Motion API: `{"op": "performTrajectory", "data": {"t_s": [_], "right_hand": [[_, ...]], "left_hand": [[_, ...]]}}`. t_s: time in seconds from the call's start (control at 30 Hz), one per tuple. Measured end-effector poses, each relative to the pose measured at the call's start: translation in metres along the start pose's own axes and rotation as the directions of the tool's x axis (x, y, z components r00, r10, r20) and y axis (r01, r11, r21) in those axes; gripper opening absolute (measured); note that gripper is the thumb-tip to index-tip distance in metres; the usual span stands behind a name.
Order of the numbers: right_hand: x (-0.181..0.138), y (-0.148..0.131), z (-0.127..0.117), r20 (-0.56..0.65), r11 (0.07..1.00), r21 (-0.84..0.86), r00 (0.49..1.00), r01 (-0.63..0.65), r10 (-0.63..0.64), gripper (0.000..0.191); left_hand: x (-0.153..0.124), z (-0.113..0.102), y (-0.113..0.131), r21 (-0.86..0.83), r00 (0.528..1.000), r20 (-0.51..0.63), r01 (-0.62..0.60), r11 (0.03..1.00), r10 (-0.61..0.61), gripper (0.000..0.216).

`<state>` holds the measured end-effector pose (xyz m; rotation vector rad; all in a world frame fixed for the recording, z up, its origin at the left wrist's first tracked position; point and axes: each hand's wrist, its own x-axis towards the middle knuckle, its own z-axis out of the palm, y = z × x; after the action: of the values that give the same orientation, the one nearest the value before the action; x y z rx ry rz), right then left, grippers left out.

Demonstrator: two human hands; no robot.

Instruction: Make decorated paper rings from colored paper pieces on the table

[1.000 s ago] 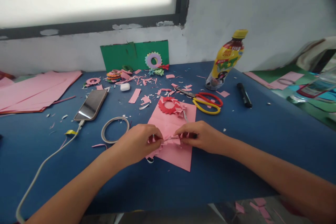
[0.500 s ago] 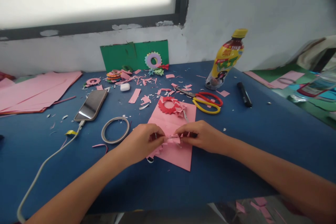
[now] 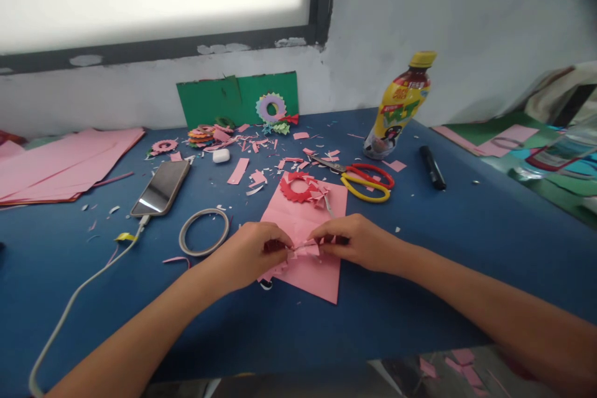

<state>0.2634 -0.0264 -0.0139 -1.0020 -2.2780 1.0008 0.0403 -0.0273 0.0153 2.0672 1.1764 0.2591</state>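
Note:
Both hands meet over a creased pink paper sheet [image 3: 321, 283] near the table's front. My left hand [image 3: 259, 252] pinches the left end of a small folded pink paper piece [image 3: 306, 250]. At its other end, the fingertips of my right hand [image 3: 357, 239] close on the same piece. A dark object, partly hidden, shows under my right fingers; I cannot make out what it is. More pink folded paper [image 3: 273, 272] pokes out beneath my left hand. Just beyond the hands, a red toothed paper ring [image 3: 295, 190] lies on the sheet's far part.
Scissors [image 3: 368, 183] with red and yellow handles lie right of the sheet, a tape roll [image 3: 204, 232] left. Around them are a charging phone [image 3: 161, 188], a drink bottle [image 3: 400, 106], a black marker [image 3: 432, 168], paper scraps [image 3: 239, 171] and stacked pink sheets [image 3: 69, 161].
Both hands keep their pinch on the folded pink piece, with only a slight shift of the left fingers. The whole view has drifted a few pixels; everything else stays in place.

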Motion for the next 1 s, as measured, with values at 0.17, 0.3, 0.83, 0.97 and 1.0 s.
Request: {"op": "performTrajectory", "data": {"t_s": [0.17, 0.3, 0.83, 0.97, 1.0], "right_hand": [[0.0, 0.001, 0.0, 0.005, 1.0, -0.01, 1.0, -0.007, 0.007, 0.019], [-0.001, 0.0, -0.001, 0.018, 1.0, -0.028, 1.0, 0.003, -0.002, 0.02], [-0.003, -0.003, 0.001, 0.013, 0.966, -0.245, 0.996, 0.084, -0.083, 0.019], [-0.004, -0.005, -0.001, 0.013, 0.953, -0.294, 0.997, 0.071, -0.071, 0.017], [-0.004, -0.006, -0.002, 0.011, 0.95, -0.307, 0.998, 0.061, -0.06, 0.016]], "left_hand": [[0.001, 0.001, -0.002, -0.013, 1.0, 0.008, -0.022, 1.0, 0.023, 0.018], [0.0, -0.003, -0.003, 0.007, 0.997, 0.028, -0.069, 0.998, 0.069, 0.021], [-0.014, -0.029, -0.008, 0.411, 0.997, -0.066, 0.071, 0.909, -0.048, 0.049], [-0.011, -0.034, -0.016, 0.443, 0.989, -0.06, 0.147, 0.885, -0.134, 0.026], [-0.009, -0.035, -0.017, 0.431, 0.986, -0.065, 0.165, 0.887, -0.152, 0.02]]}}
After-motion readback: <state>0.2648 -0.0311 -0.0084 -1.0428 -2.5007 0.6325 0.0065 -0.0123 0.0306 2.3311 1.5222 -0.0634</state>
